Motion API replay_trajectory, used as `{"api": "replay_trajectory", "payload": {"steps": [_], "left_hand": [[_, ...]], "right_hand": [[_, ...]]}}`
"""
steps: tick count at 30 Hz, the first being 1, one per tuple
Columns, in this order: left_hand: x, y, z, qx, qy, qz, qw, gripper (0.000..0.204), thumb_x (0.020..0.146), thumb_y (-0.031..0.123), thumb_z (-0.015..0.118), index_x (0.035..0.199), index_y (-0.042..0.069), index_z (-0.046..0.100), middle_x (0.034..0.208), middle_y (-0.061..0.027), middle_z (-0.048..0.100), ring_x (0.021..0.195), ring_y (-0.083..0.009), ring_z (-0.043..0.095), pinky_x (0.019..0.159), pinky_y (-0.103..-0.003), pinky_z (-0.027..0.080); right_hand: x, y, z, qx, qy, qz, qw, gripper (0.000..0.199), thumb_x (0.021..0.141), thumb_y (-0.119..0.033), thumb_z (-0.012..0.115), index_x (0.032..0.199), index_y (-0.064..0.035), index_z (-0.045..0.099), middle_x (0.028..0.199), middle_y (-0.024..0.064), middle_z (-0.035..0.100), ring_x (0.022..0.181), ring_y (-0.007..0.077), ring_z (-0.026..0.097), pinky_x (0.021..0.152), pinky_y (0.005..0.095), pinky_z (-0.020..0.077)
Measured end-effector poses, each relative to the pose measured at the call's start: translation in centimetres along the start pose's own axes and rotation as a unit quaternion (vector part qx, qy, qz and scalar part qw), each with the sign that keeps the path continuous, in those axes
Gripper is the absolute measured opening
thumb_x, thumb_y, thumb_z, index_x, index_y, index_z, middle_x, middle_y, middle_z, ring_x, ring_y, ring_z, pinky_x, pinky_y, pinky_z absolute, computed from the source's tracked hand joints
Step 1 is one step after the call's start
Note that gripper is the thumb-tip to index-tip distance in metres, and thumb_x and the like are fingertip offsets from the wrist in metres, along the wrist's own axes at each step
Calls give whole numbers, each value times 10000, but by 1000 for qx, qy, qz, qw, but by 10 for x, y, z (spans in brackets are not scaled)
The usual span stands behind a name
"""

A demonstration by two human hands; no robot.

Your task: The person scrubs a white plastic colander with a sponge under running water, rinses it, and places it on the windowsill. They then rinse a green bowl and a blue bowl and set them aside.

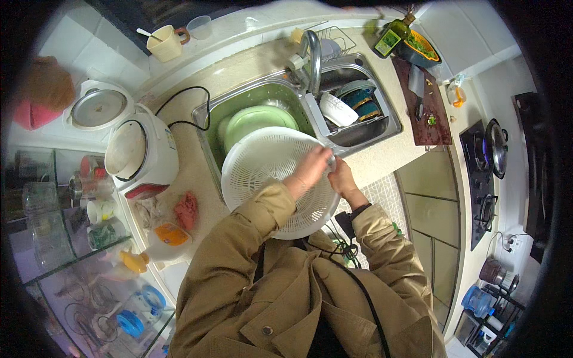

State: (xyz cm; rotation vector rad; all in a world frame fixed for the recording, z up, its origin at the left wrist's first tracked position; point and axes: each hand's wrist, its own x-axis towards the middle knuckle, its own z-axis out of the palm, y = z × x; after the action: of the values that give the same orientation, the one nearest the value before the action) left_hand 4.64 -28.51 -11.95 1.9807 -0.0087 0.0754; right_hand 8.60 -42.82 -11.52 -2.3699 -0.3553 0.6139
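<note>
A large white plastic colander (pixel 262 158) with slotted sides is tilted in front of me, partly over the near edge of the left sink basin. My right hand (pixel 342 179) grips its right rim, fingers closed around it. Across the inside of the colander reaches my left hand (pixel 307 172), its fingers near the right wall close to my right hand. Those fingers are smeared by motion, so their closing and anything in them cannot be made out. Behind the colander, a light green basin (pixel 259 122) sits in the left sink basin (pixel 206 143).
A faucet (pixel 314 59) rises between the basins; a white bowl (pixel 338 110) and dark dishes fill the right one. A cutting board (pixel 431 119) with a cleaver (pixel 416 80) lies to the right, an oil bottle (pixel 394 36) behind. A rice cooker (pixel 143 149) stands left.
</note>
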Motion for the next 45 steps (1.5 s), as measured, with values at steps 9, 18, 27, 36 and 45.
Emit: {"api": "replay_trajectory", "payload": {"steps": [9, 18, 27, 36, 45], "left_hand": [[-11, -36, -105, 516, 61, -63, 852, 243, 778, 50, 527, 1013, 38, 584, 937, -137, 545, 765, -274, 631, 648, -369, 537], [-52, -73, -110, 510, 11, -165, 844, 242, 762, 48, 544, 982, -26, 613, 924, -160, 599, 784, -279, 646, 662, -370, 540], [-22, -72, -86, 433, 0, -93, 896, 250, 789, 79, 595, 995, -4, 480, 982, -190, 512, 897, -344, 568, 774, -387, 493], [-62, -5, 27, 327, -170, 40, 929, 218, 885, 142, 427, 1042, 17, 513, 974, -180, 542, 933, -314, 544, 829, -420, 445], [-46, -76, -91, 523, -86, -20, 848, 263, 804, 119, 556, 1062, 89, 517, 1051, -115, 497, 931, -272, 515, 798, -393, 440]], "right_hand": [[-9, -11, -8, 50, 7, 1, 999, 363, 703, 17, 507, 1062, 40, 552, 922, 271, 625, 921, 409, 602, 803, 409, 479], [-9, -16, 3, 66, 31, 4, 997, 363, 694, 28, 492, 1050, 42, 560, 927, 274, 623, 914, 407, 605, 810, 412, 481], [-12, -7, 7, 75, 39, -13, 996, 384, 698, 28, 488, 1076, 40, 549, 937, 273, 620, 916, 404, 604, 819, 407, 476], [-20, -2, 12, 120, 68, -30, 990, 368, 701, 29, 491, 1067, 44, 538, 904, 279, 618, 898, 408, 608, 791, 406, 483], [-22, 2, 12, 118, 77, -32, 989, 390, 701, 39, 487, 1089, 47, 530, 901, 279, 619, 885, 417, 606, 790, 413, 483]]}}
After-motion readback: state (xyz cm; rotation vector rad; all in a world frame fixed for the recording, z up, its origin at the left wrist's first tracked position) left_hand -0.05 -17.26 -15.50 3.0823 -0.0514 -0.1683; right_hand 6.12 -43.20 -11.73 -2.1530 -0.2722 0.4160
